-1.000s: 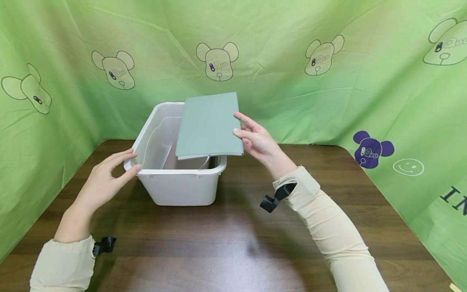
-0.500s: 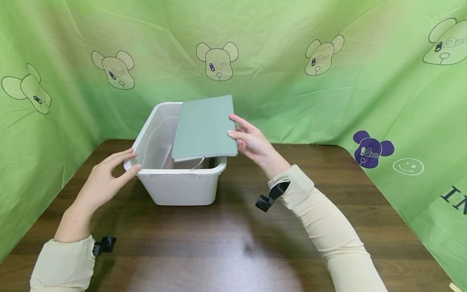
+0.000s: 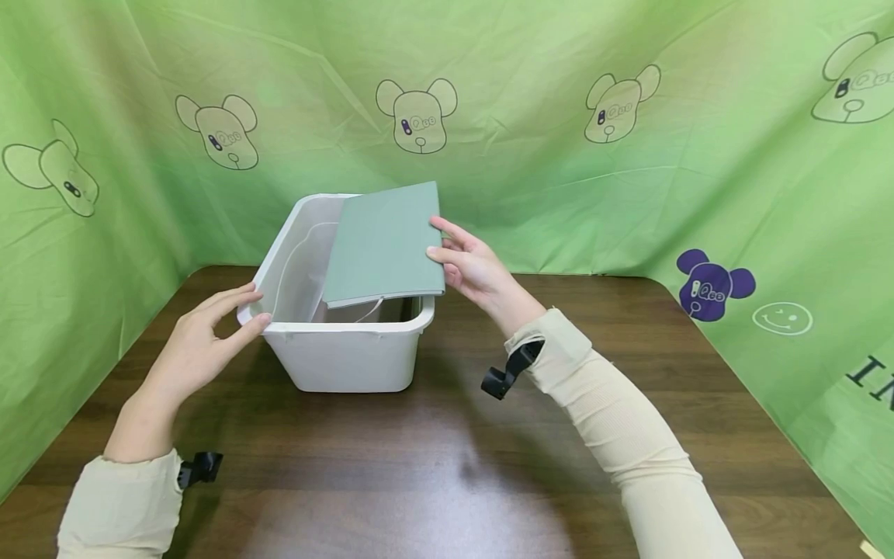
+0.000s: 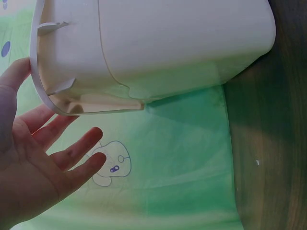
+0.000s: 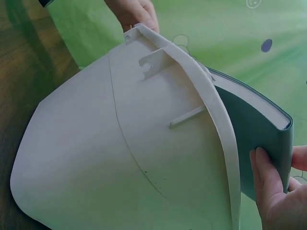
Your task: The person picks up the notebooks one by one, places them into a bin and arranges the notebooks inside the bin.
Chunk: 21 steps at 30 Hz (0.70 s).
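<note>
A sage-green notebook (image 3: pixel 386 244) with pale page edges and a ribbon hangs slanted over the white plastic bin (image 3: pixel 342 361). My right hand (image 3: pixel 482 273) pinches its right edge, thumb on the upper cover and fingers underneath, as the right wrist view shows; there the notebook (image 5: pixel 261 127) sits beyond the bin's rim. At the bin's near left corner, my left hand (image 3: pixel 195 341) holds the rim between thumb and fingers. In the left wrist view the ring and little fingers of that hand (image 4: pixel 43 163) stick out free. The notebook covers much of the bin's inside, where something dark partly shows.
The bin stands on a dark wood table (image 3: pixel 391 481). A green cloth backdrop (image 3: pixel 503 93) with bear-head prints encloses the back and both sides. Black camera mounts (image 3: pixel 513 369) are strapped to both wrists.
My right hand has carried the notebook left and slightly farther over the bin, its left edge dipping lower. The left hand and the bin have stayed put.
</note>
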Each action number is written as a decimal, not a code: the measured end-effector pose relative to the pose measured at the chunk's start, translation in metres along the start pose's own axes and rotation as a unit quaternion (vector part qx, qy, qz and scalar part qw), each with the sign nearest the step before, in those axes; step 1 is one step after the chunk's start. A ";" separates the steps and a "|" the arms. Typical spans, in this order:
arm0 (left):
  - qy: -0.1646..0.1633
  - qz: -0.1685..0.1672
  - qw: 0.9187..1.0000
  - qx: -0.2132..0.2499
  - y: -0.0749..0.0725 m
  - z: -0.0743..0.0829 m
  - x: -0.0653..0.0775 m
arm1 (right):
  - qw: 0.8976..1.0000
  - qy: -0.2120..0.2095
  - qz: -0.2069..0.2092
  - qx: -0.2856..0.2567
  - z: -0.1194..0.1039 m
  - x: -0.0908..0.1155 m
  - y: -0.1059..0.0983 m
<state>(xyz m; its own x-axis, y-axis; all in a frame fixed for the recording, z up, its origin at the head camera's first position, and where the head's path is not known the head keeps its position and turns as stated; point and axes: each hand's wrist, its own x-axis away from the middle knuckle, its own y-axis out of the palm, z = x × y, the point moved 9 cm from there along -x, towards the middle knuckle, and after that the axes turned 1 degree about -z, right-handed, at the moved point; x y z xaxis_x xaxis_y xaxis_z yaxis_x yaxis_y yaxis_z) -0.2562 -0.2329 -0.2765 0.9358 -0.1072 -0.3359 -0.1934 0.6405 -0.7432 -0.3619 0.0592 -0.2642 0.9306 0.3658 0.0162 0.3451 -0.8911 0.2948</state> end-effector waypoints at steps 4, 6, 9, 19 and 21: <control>0.001 0.000 1.000 0.000 0.000 0.000 0.000 | 1.000 0.003 0.006 0.000 0.001 -0.003 0.000; -0.001 0.000 1.000 0.000 0.000 0.000 0.000 | 1.000 0.006 0.009 0.000 0.002 -0.005 0.001; 0.000 0.003 1.000 0.000 0.000 0.000 0.000 | 1.000 0.010 0.011 -0.002 0.003 -0.007 0.001; -0.010 0.002 1.000 0.000 0.001 -0.001 0.001 | 1.000 0.017 0.019 -0.005 0.008 -0.013 0.004; -0.011 0.000 1.000 0.001 0.001 0.000 0.001 | 1.000 0.017 0.022 -0.003 0.009 -0.014 0.005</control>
<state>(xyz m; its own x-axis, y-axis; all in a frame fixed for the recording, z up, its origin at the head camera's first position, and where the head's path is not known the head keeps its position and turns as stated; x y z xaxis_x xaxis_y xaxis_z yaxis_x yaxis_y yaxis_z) -0.2561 -0.2327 -0.2776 0.9419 -0.0900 -0.3235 -0.1934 0.6423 -0.7416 -0.3722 0.0471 -0.2716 0.9398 0.3360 0.0624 0.3036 -0.9046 0.2991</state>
